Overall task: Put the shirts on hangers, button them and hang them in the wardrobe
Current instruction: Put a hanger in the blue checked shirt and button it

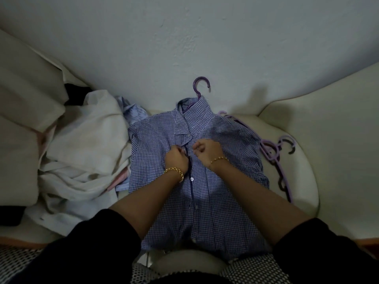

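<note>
While a person leans over a cream sofa seat (pixel 297 181), a blue checked shirt (pixel 221 181) lies face up on it. It sits on a purple hanger (pixel 200 87) whose hook pokes out above the collar, against a pale wall. The left hand (pixel 176 159) and right hand (pixel 206 150) are close together just below the collar. Each has its fingers (pixel 196 147) curled in tight, pinching one edge of the front opening. The button being worked is hidden between them. Lower down, a white button (pixel 192 178) shows on the placket; whether it is fastened cannot be told in the dim light.

The step in hand looks like fastening an upper button. To do it well, one hand would probably hold the buttonhole edge taut while the other tips the button through edgeways. The two fronts should stay level so that each button meets its own hole. Keeping the shirt flat should stop the hanger slipping out of the shoulders.

No wardrobe, basket or box is in view, and the sofa seat holds everything. To the left, touching the shirt, is a crumpled pile of pale shirts (pixel 86 140). To the right, just beside the sleeve, lies a loose bunch of spare hangers (pixel 272 152), also purple.
</note>
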